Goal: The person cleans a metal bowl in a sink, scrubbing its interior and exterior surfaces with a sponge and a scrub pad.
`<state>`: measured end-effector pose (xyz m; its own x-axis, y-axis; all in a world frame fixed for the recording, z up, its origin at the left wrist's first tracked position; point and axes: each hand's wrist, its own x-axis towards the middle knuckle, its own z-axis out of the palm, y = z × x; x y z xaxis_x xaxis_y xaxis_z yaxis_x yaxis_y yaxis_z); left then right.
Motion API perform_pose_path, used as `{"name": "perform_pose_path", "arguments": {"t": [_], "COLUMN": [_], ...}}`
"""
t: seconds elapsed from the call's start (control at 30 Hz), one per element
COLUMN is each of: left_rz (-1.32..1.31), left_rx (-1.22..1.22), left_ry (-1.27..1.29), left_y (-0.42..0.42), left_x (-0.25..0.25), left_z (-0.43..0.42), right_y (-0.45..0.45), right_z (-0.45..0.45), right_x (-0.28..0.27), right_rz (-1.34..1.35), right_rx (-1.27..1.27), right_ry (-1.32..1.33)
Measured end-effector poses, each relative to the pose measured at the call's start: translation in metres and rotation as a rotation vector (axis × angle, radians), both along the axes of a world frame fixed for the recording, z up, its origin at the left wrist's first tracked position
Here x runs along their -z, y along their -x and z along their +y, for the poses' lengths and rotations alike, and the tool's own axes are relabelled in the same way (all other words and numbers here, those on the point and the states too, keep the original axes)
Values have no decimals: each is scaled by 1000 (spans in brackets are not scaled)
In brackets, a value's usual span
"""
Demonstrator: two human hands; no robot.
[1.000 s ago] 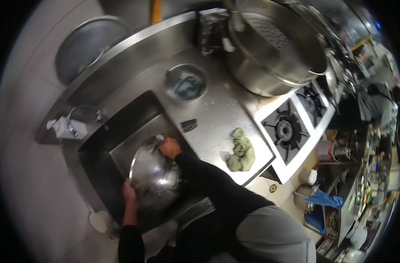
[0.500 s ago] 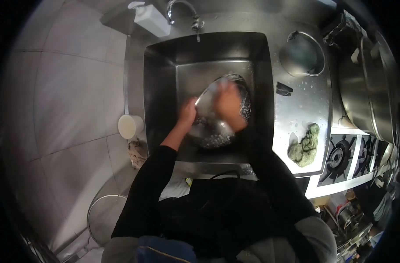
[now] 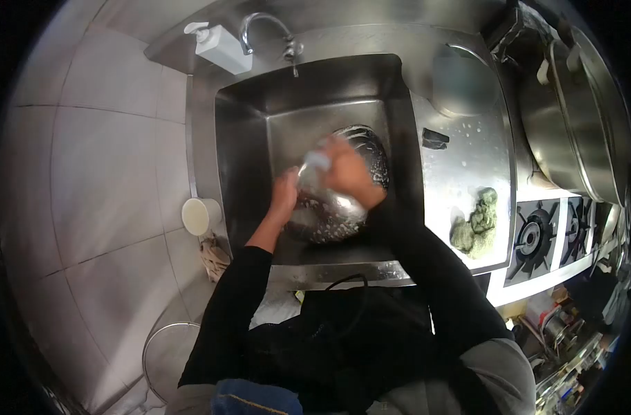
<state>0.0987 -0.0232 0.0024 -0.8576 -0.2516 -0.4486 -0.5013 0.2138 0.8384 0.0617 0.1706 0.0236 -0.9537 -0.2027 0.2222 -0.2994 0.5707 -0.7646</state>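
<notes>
A round, shiny metal bowl (image 3: 329,218), streaked with suds, is tilted inside the sink (image 3: 243,159). My left hand (image 3: 285,190) grips its left rim, fingers closed around the edge. Over the bowl's surface is my right hand (image 3: 351,171), smeared by motion, with its fingers curled together. A small whitish thing (image 3: 317,162) shows at the right hand's fingertips, too blurred to name. White foam lies on the bowl's right side and along its lower part. My hands partly cover its middle.
A faucet (image 3: 270,21) and white pump bottle (image 3: 222,50) stand behind the sink. On the right counter are a round container (image 3: 464,83), a dark block (image 3: 435,139) and a greenish scrubber (image 3: 478,225). A cup (image 3: 199,216) sits left; a stove (image 3: 533,238) lies right.
My right hand has shifted left across the bowl. The bowl stays in my left hand's grip. The whole view has also shifted slightly.
</notes>
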Motion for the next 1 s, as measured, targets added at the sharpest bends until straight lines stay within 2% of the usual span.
{"name": "perform_pose_path", "arguments": {"t": [0.03,0.07,0.13,0.17,0.23,0.27,0.3,0.37,0.43,0.47,0.53,0.57,0.6,0.63,0.67,0.7,0.73,0.77,0.83,0.87,0.93,1.0], "left_rz": [-93,-95,-34,-28,-170,-44,-68,-101,-86,-70,-32,-13,-67,-116,-118,-133,-143,-143,-36,-36,-57,-32], "left_rx": [27,21,44,52,-111,-138,-151,-167,-281,-134,68,122,114,105,110,113,126,145,46,55,63,66], "left_ry": [48,52,19,13,-109,-107,-146,-180,-256,-263,-211,-153,55,257,252,372,496,502,400,404,420,431], "left_y": [-2,-5,2,8,8,-3,-22,-60,-77,-63,1,34,56,70,70,67,66,62,43,31,25,12], "left_x": [-9,-6,8,-1,-24,2,3,15,42,24,-2,-5,-17,-25,-22,-18,-15,-15,-16,-14,-7,-11], "left_z": [1,-1,-2,2,19,5,-4,-30,-65,-71,-64,-55,-39,-23,-23,-29,-32,-31,-34,-35,-32,-32], "right_y": [20,40,53,31,-34,-43,-37,-19,8,8,8,-10,-32,-47,-66,-84,-80,-69,-41,-41,-29,-56], "right_z": [21,41,52,31,-20,-17,-5,32,70,64,50,18,-13,-35,-56,-48,-34,-13,21,22,19,-22], "right_x": [12,24,30,2,-1,-9,-5,13,64,82,102,77,73,56,60,27,36,52,88,86,79,41], "right_rz": [-186,-370,-586,-338,195,214,211,73,-549,-551,-587,-443,73,99,321,223,169,119,-760,-762,-548,62], "right_rx": [121,243,327,284,46,-121,-100,89,392,389,497,546,535,439,363,170,169,167,672,679,796,605], "right_ry": [-2,-7,-11,-34,-128,-36,-42,135,385,395,49,95,49,12,73,101,127,153,561,567,261,213]}}
